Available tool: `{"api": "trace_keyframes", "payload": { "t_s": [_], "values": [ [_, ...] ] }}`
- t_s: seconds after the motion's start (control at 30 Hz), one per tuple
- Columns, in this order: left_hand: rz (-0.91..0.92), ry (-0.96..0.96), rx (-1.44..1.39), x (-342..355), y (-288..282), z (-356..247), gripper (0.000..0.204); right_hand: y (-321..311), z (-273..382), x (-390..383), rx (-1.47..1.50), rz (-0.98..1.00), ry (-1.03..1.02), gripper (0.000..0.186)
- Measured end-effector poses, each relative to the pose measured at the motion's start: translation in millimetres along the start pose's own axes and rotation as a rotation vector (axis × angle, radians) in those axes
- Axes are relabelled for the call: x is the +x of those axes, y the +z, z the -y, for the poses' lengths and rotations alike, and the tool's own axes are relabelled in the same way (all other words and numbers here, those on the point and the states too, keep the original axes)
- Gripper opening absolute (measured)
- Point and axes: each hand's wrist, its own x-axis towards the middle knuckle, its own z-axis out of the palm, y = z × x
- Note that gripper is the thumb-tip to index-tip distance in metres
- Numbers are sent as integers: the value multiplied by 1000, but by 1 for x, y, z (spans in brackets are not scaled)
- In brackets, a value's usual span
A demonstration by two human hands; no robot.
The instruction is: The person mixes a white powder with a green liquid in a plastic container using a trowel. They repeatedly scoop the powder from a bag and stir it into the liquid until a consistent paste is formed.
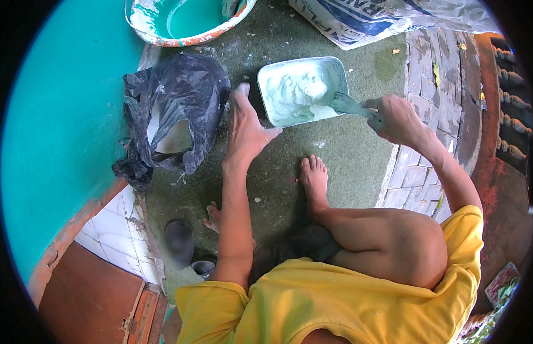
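A pale rectangular tub (273,119) stands on the floor in front of me, holding thick, whitish-green paste (301,86). My right hand (399,119) is closed around the handle of a putty knife (349,105), whose paste-smeared blade dips into the tub at its right side. Thumb and fingers spread apart, my left hand (247,129) is by the tub's lower left corner and appears to hold nothing. Whether it touches the rim I cannot tell. Left of that hand lies a crumpled black plastic bag (203,86), its torn mouth showing pale powdery material (176,137).
A bucket (192,40) with teal paint stands at the far left beside a teal wall (60,114). A printed white sack (364,26) lies at the far right. Grey paving (418,166) borders the floor on the right. Dark slippers (178,243) lie near my feet.
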Motion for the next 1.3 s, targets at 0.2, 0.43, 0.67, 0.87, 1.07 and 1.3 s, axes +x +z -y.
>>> {"api": "trace_keyframes", "payload": {
  "t_s": [0.2, 0.43, 0.67, 0.87, 1.07, 1.3],
  "values": [
    [94, 138, -75, 32, 5, 22, 135, 16, -1, -4, 182, -1, -62, 33],
    [122, 271, -38, 48, 23, 46, 136, 31, 22, 1, 204, 42, -87, 24],
    [53, 405, 91, 51, 31, 58, 139, 39, 41, 4, 286, 16, -94, 25],
    [-2, 354, 62, 30, 46, 54, 133, 41, 54, 4, 495, -84, -140, 34],
    [-122, 309, 13, 2, 69, 41, 130, 51, 32, 9, 352, -266, -107, 43],
    [-151, 292, 50, 0, 70, 40, 129, 39, 14, 5, 143, -333, -17, 41]
  ]
}}
